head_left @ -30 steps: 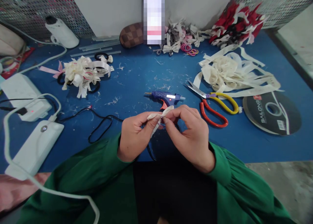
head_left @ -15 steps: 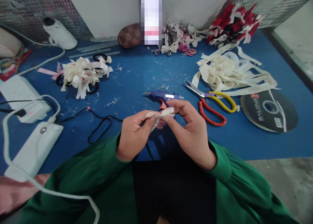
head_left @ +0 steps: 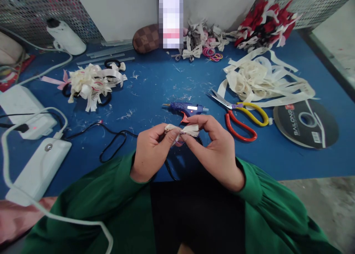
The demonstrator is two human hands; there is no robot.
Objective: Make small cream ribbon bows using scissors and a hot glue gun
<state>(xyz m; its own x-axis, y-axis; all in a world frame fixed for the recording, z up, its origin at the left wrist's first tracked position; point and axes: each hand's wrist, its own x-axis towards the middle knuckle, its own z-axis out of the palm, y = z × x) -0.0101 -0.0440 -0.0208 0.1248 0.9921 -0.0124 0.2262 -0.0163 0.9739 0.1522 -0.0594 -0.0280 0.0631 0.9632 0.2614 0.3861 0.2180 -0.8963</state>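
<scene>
A small cream ribbon bow (head_left: 191, 129) is pinched between both hands above the table's front part. My left hand (head_left: 153, 150) grips its left side with thumb and fingers. At its middle and right side, my right hand (head_left: 216, 146) presses with the thumb, its index finger curved behind. A thin purple band shows under the bow, partly hidden by the fingers. Just beyond the hands lies a blue glue gun (head_left: 185, 108) with an orange trigger. Open scissors (head_left: 235, 109) with red and yellow handles rest right of it.
Cream ribbon (head_left: 257, 80) lies loose at right, beside a black spool (head_left: 296, 126). Finished bows (head_left: 90, 84) are heaped at left. A power bank (head_left: 39, 172), a power strip (head_left: 27, 109) and cables occupy the left side. A phone (head_left: 171, 17) stands at the back.
My right thumb has shifted slightly left, onto the middle of the bow. The bow's right loop shows flatter and wider, and the tail that hung below is less visible.
</scene>
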